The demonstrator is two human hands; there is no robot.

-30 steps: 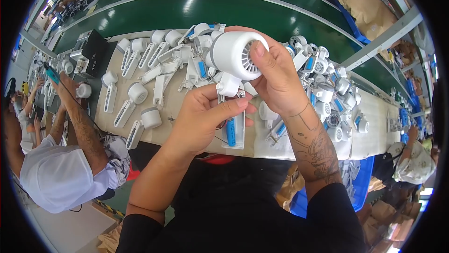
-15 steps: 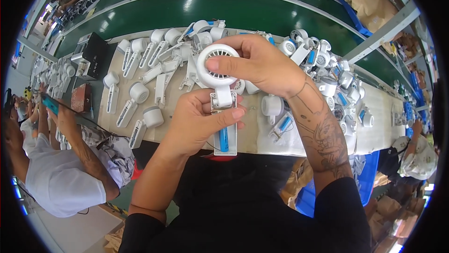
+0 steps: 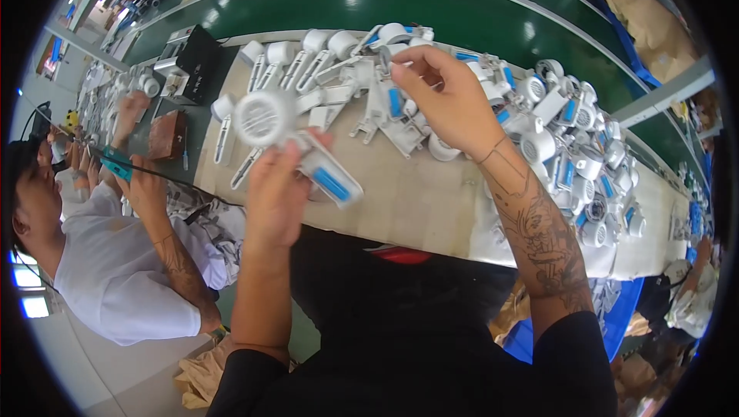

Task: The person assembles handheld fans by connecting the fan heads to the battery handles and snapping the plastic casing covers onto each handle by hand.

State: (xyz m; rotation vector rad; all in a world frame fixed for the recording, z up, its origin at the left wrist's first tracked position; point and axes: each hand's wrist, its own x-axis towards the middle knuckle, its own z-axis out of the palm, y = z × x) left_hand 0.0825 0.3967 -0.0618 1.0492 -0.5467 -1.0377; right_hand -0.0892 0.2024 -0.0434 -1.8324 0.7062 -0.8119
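Observation:
My left hand point(image 3: 275, 201) grips a white handheld fan point(image 3: 331, 180) by its neck, slightly blurred by motion. Its round grilled head is tilted up to the left, and its uncovered handle shows a blue battery-like cylinder inside. Apart from it, my right hand point(image 3: 446, 101) hovers over the far part of the table, fingers curved with a gap between thumb and forefinger. Nothing shows held in it. Just beyond its fingertips lie white fan heads point(image 3: 393, 33). Under and beside it are white handle shells point(image 3: 400, 128), some with blue cylinders.
Several fan units point(image 3: 308, 63) stand in a row at the far left of the pale-covered table point(image 3: 408, 209). A large heap of fans point(image 3: 573, 147) covers the right side. Beyond runs a green conveyor point(image 3: 308, 9). At left are a black box point(image 3: 185, 66) and a co-worker point(image 3: 127, 263).
My right hand has let go of the fan head and moved away to the right. My left hand has carried the fan left and tilted it. The view has shifted left.

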